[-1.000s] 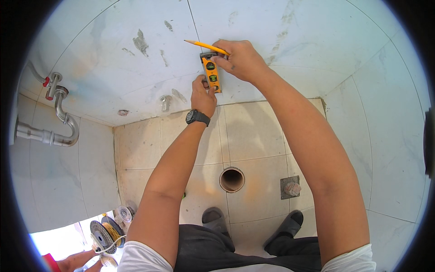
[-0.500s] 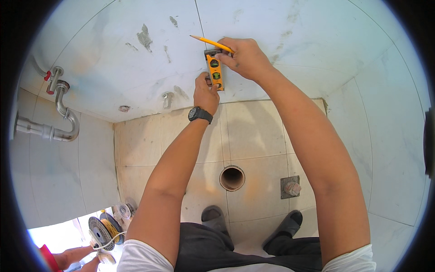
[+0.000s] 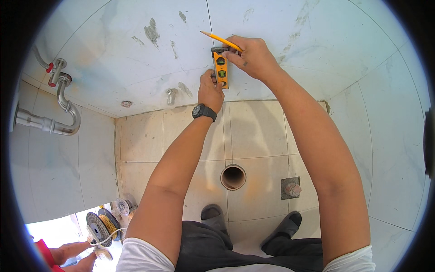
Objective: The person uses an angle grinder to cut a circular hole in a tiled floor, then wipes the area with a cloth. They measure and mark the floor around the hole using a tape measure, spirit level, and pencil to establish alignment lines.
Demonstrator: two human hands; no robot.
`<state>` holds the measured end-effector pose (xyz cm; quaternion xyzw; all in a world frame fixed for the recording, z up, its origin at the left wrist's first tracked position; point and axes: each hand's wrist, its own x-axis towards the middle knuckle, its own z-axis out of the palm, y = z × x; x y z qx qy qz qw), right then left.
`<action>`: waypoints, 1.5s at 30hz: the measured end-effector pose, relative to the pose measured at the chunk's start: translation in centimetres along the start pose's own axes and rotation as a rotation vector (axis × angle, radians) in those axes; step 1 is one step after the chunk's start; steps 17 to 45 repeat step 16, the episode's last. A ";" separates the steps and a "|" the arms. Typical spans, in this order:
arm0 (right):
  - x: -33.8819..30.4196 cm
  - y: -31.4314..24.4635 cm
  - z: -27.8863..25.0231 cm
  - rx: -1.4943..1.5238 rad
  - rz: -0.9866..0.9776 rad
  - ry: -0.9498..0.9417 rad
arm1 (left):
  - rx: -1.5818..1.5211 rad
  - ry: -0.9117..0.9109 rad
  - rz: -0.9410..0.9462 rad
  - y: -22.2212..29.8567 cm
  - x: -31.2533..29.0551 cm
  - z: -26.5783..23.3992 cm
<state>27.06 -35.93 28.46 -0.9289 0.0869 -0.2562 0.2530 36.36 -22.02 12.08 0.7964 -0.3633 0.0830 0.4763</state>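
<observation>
Pressing a small orange spirit level (image 3: pixel 221 68) upright against the white tiled wall (image 3: pixel 136 54), the left hand (image 3: pixel 210 90) grips its lower end with the fingers closed around it, a black wristwatch (image 3: pixel 204 111) on the wrist just below; the right hand (image 3: pixel 253 56) is closed on the level's upper end and also pinches a yellow pencil (image 3: pixel 221 41), which slants up and to the left with its tip touching the wall just beside a vertical tile joint. The level stands just right of that joint, above the seam where wall meets floor. On the wall to the left of the hands sit a small metal stub (image 3: pixel 170 95) and a round outlet (image 3: pixel 126 104), both apart from the level, and further left a bent chrome pipe (image 3: pixel 63 109) with a red-handled valve (image 3: pixel 50 68). Below, the beige tiled floor (image 3: pixel 253 131) has an open round drain hole (image 3: pixel 233 177) between the forearms and a square metal plate (image 3: pixel 290 188) near the right arm; dark sandals (image 3: pixel 213 213) stand at the lower edge. At lower left another person's hand (image 3: pixel 81 263) lies near cable reels (image 3: pixel 97 224). The wall above and to the right of the hands is bare tile, smeared grey in spots
</observation>
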 end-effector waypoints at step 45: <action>-2.5 -0.9 0.0 0.258 0.100 0.184 | -0.044 -0.001 -0.109 0.5 -0.2 0.4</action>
